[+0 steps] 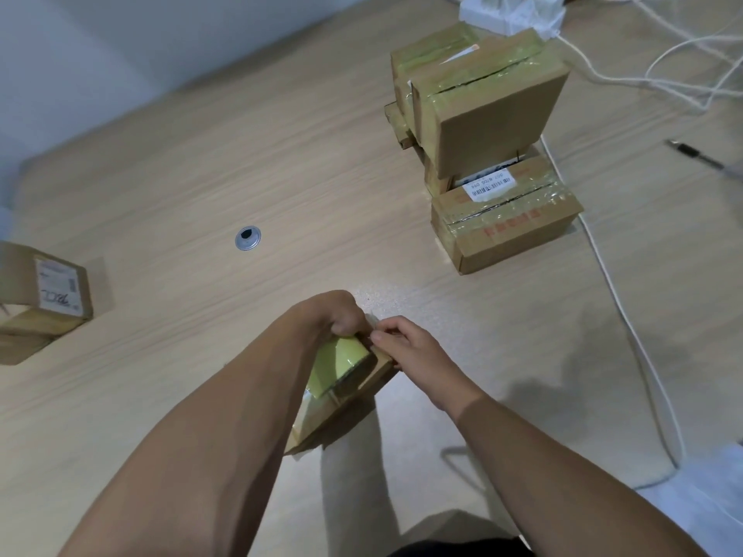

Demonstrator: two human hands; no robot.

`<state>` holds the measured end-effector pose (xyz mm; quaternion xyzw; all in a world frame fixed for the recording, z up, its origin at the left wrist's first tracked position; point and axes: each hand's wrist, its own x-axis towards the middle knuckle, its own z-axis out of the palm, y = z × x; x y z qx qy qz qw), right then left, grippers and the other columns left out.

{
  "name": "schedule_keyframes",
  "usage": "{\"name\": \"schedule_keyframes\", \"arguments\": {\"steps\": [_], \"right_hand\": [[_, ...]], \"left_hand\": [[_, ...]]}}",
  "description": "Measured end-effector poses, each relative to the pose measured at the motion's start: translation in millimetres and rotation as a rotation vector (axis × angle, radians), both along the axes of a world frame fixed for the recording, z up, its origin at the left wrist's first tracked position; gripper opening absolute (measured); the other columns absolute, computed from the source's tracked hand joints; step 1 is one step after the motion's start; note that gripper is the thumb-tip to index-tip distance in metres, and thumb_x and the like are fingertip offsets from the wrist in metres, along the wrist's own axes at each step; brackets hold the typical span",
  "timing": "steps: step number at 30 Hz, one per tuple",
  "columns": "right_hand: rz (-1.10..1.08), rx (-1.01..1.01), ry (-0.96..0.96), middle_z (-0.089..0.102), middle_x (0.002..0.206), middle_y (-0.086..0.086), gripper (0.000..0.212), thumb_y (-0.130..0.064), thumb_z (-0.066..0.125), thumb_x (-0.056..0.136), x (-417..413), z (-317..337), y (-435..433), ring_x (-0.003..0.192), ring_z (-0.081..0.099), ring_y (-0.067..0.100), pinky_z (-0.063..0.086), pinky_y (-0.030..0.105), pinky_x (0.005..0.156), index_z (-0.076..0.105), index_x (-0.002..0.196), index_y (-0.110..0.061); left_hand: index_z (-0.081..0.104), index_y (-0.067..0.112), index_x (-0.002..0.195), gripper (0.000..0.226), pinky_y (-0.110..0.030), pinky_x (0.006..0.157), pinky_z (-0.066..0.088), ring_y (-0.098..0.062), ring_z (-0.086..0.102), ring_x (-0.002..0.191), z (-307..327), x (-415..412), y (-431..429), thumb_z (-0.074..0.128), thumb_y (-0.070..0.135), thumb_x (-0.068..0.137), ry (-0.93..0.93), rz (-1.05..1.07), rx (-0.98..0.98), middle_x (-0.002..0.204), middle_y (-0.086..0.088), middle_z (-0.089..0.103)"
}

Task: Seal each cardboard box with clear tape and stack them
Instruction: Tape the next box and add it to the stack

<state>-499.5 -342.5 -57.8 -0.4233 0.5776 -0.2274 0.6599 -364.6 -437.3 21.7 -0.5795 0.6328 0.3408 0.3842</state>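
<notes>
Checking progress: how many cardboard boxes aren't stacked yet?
2: held box with tape roll in left hand and right hand; labelled box at table's left edge, possibly hiding another.

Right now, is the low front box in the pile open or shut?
Shut: the front box has its flaps closed under glossy tape.

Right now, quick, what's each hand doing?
Left hand: closed, gripping the tape roll on top of the cardboard box.
Right hand: closed, pinching the cardboard box at its far end.
</notes>
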Motion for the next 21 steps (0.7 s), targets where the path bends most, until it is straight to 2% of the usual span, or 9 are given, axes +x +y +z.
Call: {"name": "schedule_keyframes", "arguments": {"steps": [2,6,9,11,13,15,17,19,21], "right_hand": [[0.009,-0.036,0.068,0.070,0.097,-0.012,0.042,-0.073,0.055,0.075,5,1,-7,0.096,0.068,0.015,0.056,0.051,0.091,0.063,0.100,-0.041],[-0.019,-0.065,0.151,0.067,0.083,-0.009,0.040,-0.069,0.047,0.080,4,1,-9,0.085,0.066,0.018,0.057,0.052,0.082,0.062,0.089,-0.033],[-0.056,-0.058,0.180,0.064,0.074,-0.005,0.040,-0.064,0.043,0.083,4,-2,-8,0.076,0.064,0.020,0.056,0.054,0.076,0.062,0.081,-0.029],[-0.079,-0.032,0.193,0.066,0.074,-0.002,0.044,-0.063,0.042,0.082,6,-5,-9,0.077,0.065,0.026,0.056,0.055,0.075,0.064,0.082,-0.025],[-0.112,0.009,0.186,0.067,0.075,0.001,0.046,-0.062,0.042,0.079,9,-5,-10,0.080,0.067,0.028,0.057,0.054,0.076,0.067,0.081,-0.024],[-0.131,0.034,0.203,0.067,0.076,0.001,0.042,-0.059,0.045,0.079,12,-5,-11,0.074,0.064,0.023,0.056,0.054,0.074,0.065,0.077,-0.022],[-0.114,0.036,0.275,0.066,0.081,-0.005,0.032,-0.056,0.051,0.085,13,-4,-10,0.078,0.063,0.015,0.054,0.045,0.069,0.060,0.080,-0.026],[-0.100,-0.019,0.357,0.064,0.087,-0.008,0.026,-0.057,0.057,0.089,13,-4,-8,0.081,0.062,0.013,0.048,0.033,0.063,0.053,0.085,-0.032],[-0.096,-0.079,0.395,0.062,0.089,-0.008,0.029,-0.058,0.061,0.088,11,-6,-9,0.080,0.061,0.013,0.042,0.028,0.060,0.047,0.084,-0.033]], "left_hand": [[0.067,0.005,0.113,0.030,-0.030,0.085,0.044,-0.023,0.054,0.093,-2,2,1,0.052,0.027,0.101,0.015,0.076,-0.028,0.102,-0.009,0.058],[0.072,0.003,0.103,0.033,-0.031,0.079,0.047,-0.023,0.058,0.089,-4,5,1,0.061,0.033,0.095,0.022,0.169,-0.050,0.097,-0.010,0.063],[0.064,0.008,0.072,0.032,-0.030,0.071,0.043,-0.022,0.055,0.083,-5,3,1,0.068,0.034,0.090,0.030,0.201,-0.083,0.083,-0.008,0.059],[0.056,0.011,0.064,0.036,-0.030,0.070,0.041,-0.022,0.053,0.080,-6,2,1,0.067,0.032,0.092,0.020,0.217,-0.100,0.074,-0.005,0.054],[0.056,0.012,0.064,0.035,-0.030,0.069,0.041,-0.021,0.053,0.079,-4,1,2,0.068,0.031,0.091,0.019,0.210,-0.100,0.072,-0.004,0.053],[0.058,0.010,0.067,0.033,-0.029,0.066,0.040,-0.019,0.051,0.075,-4,1,3,0.068,0.031,0.090,0.018,0.198,-0.095,0.074,-0.004,0.054],[0.063,0.006,0.078,0.028,-0.027,0.062,0.038,-0.020,0.051,0.078,0,0,4,0.067,0.031,0.091,0.017,0.182,-0.086,0.081,-0.006,0.056],[0.067,0.003,0.090,0.027,-0.028,0.066,0.039,-0.021,0.051,0.084,2,-2,4,0.063,0.029,0.094,0.024,0.181,-0.065,0.092,-0.011,0.061],[0.066,0.002,0.088,0.026,-0.028,0.066,0.040,-0.022,0.052,0.085,5,-2,3,0.062,0.027,0.095,0.034,0.199,-0.057,0.094,-0.013,0.061]]}}
